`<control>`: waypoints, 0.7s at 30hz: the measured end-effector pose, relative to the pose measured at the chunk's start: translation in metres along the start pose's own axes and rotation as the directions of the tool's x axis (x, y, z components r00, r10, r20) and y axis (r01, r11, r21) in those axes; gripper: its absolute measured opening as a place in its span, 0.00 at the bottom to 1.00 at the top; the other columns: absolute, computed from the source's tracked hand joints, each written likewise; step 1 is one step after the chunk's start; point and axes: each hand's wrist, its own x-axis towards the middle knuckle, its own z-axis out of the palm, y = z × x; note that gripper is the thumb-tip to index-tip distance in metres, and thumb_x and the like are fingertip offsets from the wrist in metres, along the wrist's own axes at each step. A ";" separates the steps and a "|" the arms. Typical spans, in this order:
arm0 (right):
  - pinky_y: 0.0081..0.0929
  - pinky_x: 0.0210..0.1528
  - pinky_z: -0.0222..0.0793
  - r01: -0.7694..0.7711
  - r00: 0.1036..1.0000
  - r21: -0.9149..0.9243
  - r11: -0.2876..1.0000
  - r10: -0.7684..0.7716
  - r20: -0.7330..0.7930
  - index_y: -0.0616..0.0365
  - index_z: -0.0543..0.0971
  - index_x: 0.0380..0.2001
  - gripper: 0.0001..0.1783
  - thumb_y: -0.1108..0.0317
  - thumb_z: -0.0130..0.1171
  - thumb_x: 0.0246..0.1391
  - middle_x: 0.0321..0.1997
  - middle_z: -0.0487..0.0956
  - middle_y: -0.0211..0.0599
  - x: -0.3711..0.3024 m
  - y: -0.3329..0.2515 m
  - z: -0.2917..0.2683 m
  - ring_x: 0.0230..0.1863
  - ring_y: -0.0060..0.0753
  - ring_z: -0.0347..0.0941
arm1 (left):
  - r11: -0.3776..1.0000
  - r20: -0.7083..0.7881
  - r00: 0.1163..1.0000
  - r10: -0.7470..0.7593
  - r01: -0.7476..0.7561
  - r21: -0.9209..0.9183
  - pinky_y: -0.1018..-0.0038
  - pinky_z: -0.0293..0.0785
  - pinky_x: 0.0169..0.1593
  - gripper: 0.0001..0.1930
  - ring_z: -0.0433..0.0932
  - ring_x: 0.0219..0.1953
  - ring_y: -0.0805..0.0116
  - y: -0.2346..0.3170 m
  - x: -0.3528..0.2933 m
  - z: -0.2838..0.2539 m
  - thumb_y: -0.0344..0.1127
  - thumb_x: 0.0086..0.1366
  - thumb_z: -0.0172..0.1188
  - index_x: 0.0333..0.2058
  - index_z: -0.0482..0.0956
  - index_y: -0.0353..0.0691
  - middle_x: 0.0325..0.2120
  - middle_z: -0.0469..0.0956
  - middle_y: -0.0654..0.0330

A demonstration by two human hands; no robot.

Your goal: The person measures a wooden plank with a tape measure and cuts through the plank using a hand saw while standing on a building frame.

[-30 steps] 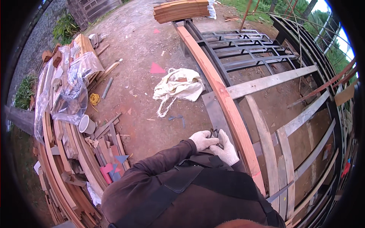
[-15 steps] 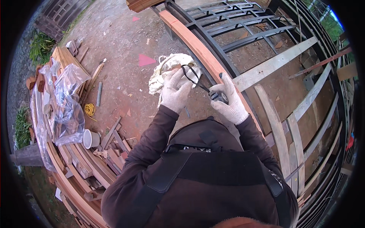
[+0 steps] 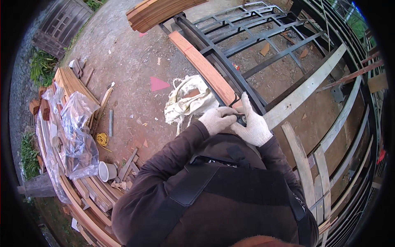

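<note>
In white knit gloves, my two hands meet over a reddish wooden plank (image 3: 203, 61) lying along a black metal beam. My right hand (image 3: 253, 127) is closed round a small dark tape measure (image 3: 242, 119), with its thumb pointing up and away. A black strap loop (image 3: 235, 100) rises from it over the plank's face. My left hand (image 3: 218, 120) has its fingers curled and pressed in against the tape measure, most of which the gloves hide. A red mark crosses the plank toward its far end. Left of the plank, a crumpled white sack (image 3: 187, 101) lies on the ground.
A black metal frame (image 3: 242, 49) with cross bars spreads at the far right, with pale boards (image 3: 308, 94) across it. Stacked planks (image 3: 160, 14) rest at its far end. Timber under clear plastic (image 3: 80, 127), a white bucket (image 3: 107, 171) and yellow cord (image 3: 103, 140) lie left.
My left hand has come right and nearer to me, from the strap to the tape measure. The strap loop has shifted right, over the plank. My right hand has lowered slightly.
</note>
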 end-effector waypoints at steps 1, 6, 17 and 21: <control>0.40 0.56 0.81 0.009 1.000 -0.005 1.000 -0.009 -0.027 0.61 0.44 0.82 0.63 0.58 0.71 0.53 0.54 0.86 0.58 0.009 0.002 0.005 0.52 0.56 0.87 | 0.997 0.046 0.996 -0.072 0.073 -0.022 0.72 0.80 0.50 0.20 0.84 0.44 0.71 -0.012 0.013 -0.008 0.46 0.70 0.65 0.52 0.86 0.36 0.43 0.88 0.57; 0.45 0.53 0.81 -0.233 0.969 -0.086 0.969 0.239 0.059 0.61 0.43 0.82 0.63 0.58 0.71 0.53 0.53 0.85 0.61 0.060 -0.009 0.010 0.51 0.62 0.85 | 0.980 0.252 0.947 -0.199 0.195 0.044 0.73 0.79 0.46 0.15 0.83 0.40 0.74 -0.009 0.059 -0.063 0.44 0.67 0.70 0.40 0.87 0.37 0.37 0.86 0.60; 0.28 0.53 0.77 -0.682 0.697 0.005 0.731 0.649 0.305 0.64 0.81 0.62 0.24 0.66 0.62 0.65 0.53 0.86 0.38 0.039 0.097 -0.053 0.48 0.27 0.81 | 0.823 -0.424 0.903 -0.066 -0.191 -0.534 0.70 0.86 0.48 0.08 0.86 0.42 0.64 -0.182 0.243 -0.399 0.27 0.70 0.66 0.46 0.83 0.33 0.39 0.84 0.57; 0.28 0.49 0.78 -0.798 0.586 -0.002 0.603 0.776 0.234 0.64 0.87 0.52 0.17 0.64 0.66 0.65 0.41 0.88 0.37 0.012 0.104 -0.063 0.42 0.28 0.82 | 0.921 -0.581 0.774 -0.252 0.007 -0.391 0.65 0.80 0.45 0.14 0.85 0.37 0.60 -0.241 0.309 -0.445 0.37 0.66 0.71 0.43 0.86 0.31 0.42 0.86 0.52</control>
